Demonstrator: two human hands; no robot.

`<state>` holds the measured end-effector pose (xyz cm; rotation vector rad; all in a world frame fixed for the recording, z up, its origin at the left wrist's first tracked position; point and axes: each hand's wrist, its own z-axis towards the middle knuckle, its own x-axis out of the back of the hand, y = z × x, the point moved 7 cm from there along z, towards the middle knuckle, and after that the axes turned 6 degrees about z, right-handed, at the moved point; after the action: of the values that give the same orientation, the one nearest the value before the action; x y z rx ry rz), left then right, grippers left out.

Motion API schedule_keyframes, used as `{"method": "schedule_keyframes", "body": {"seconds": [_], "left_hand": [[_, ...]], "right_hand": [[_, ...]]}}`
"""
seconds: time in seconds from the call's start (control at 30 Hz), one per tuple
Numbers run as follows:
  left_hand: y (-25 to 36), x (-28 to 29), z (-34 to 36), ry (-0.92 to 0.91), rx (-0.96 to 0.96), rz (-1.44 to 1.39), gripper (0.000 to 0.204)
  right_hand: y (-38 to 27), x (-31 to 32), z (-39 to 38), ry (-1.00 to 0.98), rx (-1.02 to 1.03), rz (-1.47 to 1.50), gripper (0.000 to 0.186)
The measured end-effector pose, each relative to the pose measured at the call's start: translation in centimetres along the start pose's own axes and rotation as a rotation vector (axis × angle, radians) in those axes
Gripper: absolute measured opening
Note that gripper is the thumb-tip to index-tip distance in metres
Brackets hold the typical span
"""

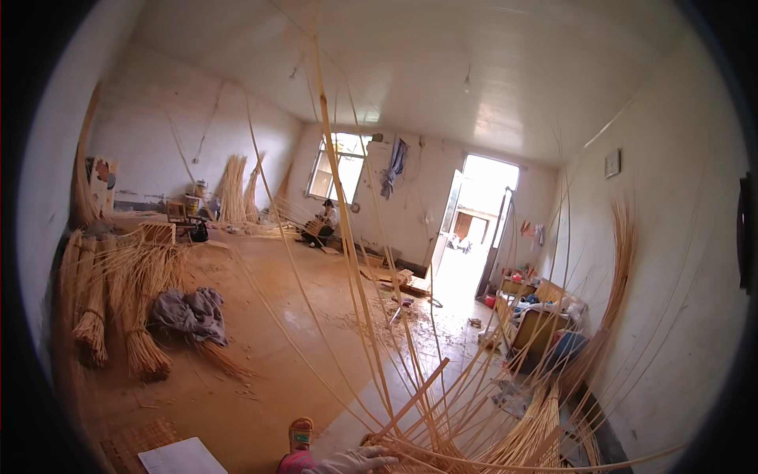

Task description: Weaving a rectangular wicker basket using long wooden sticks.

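Long pale wicker rods (pixel 442 426) fan upward and outward in front of me from a gathered base at the lower edge. My left hand (pixel 355 460), in a light grey glove, lies at this base. Its fingers stretch to the right, slightly apart, against the rods. The lower part of the hand is cut off by the picture's edge. A thick rod (pixel 347 229) rises steeply toward the ceiling, and a flat-looking strip (pixel 414 399) slants up beside the hand. My right hand is out of view.
Tied wicker bundles (pixel 146 351) and a grey cloth (pixel 189 312) lie left. Another rod bundle (pixel 545 419) lies right, near a cluttered table (pixel 545 292). Someone (pixel 322 225) sits by the far window; an open door (pixel 450 225) stands right of it. My sandalled foot (pixel 300 434) is below.
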<state>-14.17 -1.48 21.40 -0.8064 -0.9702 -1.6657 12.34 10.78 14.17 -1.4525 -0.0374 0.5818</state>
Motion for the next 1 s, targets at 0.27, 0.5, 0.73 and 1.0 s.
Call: {"method": "schedule_keyframes", "body": {"seconds": [0.27, 0.5, 0.73, 1.0], "left_hand": [[-3.2, -9.0, -2.6, 0.023, 0.092, 0.194, 0.049], [3.3, -6.1, -9.5, 0.125, 0.259, 0.403, 0.022], [5.3, -0.2, -11.9, 0.072, 0.440, 0.562, 0.025], [3.2, -2.3, -17.3, -0.052, 0.641, 0.568, 0.048]], "right_hand": [[2.8, 3.6, -1.2, -0.137, -0.177, -0.148, 0.011], [-4.1, -1.9, 0.9, -0.224, 0.066, -0.244, 0.011], [-0.8, -8.2, 6.1, -0.382, -0.438, 0.343, 0.013], [2.4, -11.4, 6.1, -0.443, 0.487, -0.351, 0.052]]}}
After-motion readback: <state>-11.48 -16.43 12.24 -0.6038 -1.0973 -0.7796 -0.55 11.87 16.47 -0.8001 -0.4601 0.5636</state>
